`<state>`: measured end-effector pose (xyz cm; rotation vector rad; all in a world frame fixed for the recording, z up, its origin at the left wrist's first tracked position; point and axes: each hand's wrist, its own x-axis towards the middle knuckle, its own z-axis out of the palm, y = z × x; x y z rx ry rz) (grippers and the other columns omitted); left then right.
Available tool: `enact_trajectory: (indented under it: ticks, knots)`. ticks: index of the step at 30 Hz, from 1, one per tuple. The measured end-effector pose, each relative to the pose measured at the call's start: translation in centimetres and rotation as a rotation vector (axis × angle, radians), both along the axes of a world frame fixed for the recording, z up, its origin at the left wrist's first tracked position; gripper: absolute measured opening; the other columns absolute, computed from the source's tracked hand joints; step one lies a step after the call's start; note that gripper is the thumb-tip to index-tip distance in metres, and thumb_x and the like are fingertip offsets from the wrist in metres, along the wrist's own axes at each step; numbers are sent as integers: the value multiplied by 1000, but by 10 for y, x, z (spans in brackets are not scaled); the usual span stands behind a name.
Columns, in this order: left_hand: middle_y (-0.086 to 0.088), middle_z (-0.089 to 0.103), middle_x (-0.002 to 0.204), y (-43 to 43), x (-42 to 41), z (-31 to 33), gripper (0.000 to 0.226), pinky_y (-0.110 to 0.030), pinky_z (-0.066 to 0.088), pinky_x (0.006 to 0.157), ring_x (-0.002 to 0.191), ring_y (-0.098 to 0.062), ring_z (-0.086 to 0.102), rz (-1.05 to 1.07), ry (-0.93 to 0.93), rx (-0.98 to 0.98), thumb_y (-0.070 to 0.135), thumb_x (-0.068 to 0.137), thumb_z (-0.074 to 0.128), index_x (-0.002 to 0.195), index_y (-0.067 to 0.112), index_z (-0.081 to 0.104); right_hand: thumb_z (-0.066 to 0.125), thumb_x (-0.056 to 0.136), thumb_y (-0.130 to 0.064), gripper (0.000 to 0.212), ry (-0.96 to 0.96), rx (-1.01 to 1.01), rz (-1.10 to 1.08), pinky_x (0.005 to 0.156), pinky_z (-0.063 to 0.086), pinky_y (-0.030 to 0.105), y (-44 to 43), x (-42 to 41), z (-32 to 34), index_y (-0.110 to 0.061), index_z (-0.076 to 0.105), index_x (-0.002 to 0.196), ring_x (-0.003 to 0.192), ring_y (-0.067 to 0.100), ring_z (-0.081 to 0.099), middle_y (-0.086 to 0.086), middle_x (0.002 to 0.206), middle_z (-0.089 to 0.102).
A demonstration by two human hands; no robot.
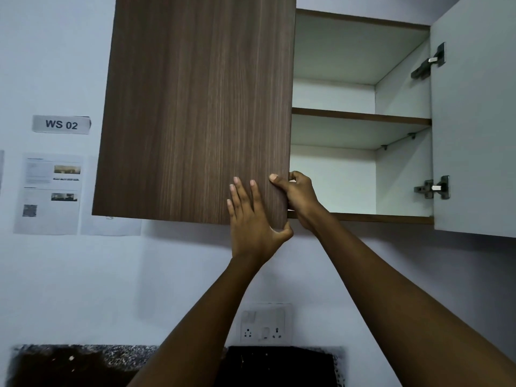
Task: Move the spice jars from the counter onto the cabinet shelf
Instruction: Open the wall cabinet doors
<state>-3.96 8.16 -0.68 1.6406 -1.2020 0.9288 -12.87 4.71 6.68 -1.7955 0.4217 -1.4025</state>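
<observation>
The left hand (251,222) lies spread on the brown wood-grain cabinet door (195,107); the right hand (298,196) grips its free edge, nearer the brown-edged shelf (360,116).

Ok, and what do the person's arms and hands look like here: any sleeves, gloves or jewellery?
Both forearms are bare as far as the frame shows, with no sleeve in view. The left hand and right hand are ungloved; no ring, watch or wristband shows on either. The visible fingernails are short.
</observation>
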Motion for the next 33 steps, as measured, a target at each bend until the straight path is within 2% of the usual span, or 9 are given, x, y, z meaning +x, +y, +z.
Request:
enact_trajectory:
  ticks: [7, 13, 18, 21, 23, 29, 33]
  knots:
    - [-20, -20, 154, 53, -9, 1, 111, -37, -8, 114, 143, -31, -19, -106, 36, 24, 64, 68, 43, 149, 8, -8, 61, 87, -32, 27, -8, -76, -79, 85, 54, 50, 53, -11, -4, -9, 53, 98, 98, 31, 61, 14, 109, 62]
    - [-16, -18, 155, 92, -15, 6, 108, -41, 6, 118, 144, -29, -17, -167, 67, 49, 53, 78, 62, 149, 9, -6, 60, 89, -30, 30, -13, -140, -171, 85, 54, 46, 92, -15, -6, -6, 53, 106, 96, 27, 59, 14, 113, 61]
    - [-12, -16, 157, 125, -14, 3, 105, -43, 20, 116, 145, -27, -14, -205, 80, 45, 53, 79, 61, 150, 12, -4, 61, 88, -28, 36, -14, -203, -231, 84, 52, 39, 127, -16, -7, -4, 53, 114, 102, 28, 58, 13, 116, 59]
    - [-9, -15, 157, 149, -10, 3, 104, -42, 26, 113, 146, -24, -11, -220, 68, 51, 55, 79, 60, 150, 14, -4, 63, 87, -28, 39, -16, -247, -279, 81, 51, 35, 149, -15, -8, -3, 53, 114, 98, 25, 58, 13, 116, 60]
    - [-7, -13, 158, 167, -7, 2, 103, -40, 30, 111, 146, -22, -7, -230, 57, 53, 58, 79, 57, 150, 15, -2, 64, 86, -28, 38, -20, -269, -296, 80, 51, 35, 165, -13, -7, -3, 54, 112, 92, 20, 55, 12, 113, 60]
    - [0, -8, 159, 223, 14, 1, 107, -38, 39, 105, 147, -17, 1, -281, 31, 39, 74, 63, 32, 151, 21, -1, 66, 83, -33, 37, -30, -310, -402, 82, 54, 45, 221, 4, -9, -6, 54, 104, 88, 25, 60, 10, 99, 63]
    - [5, 0, 159, 261, 30, -4, 101, -39, 45, 103, 145, -16, 16, -359, 18, -19, 71, 65, 33, 150, 25, 4, 64, 84, -36, 34, -20, -382, -470, 73, 54, 37, 260, 18, -10, -10, 52, 102, 84, 21, 59, 0, 90, 58]
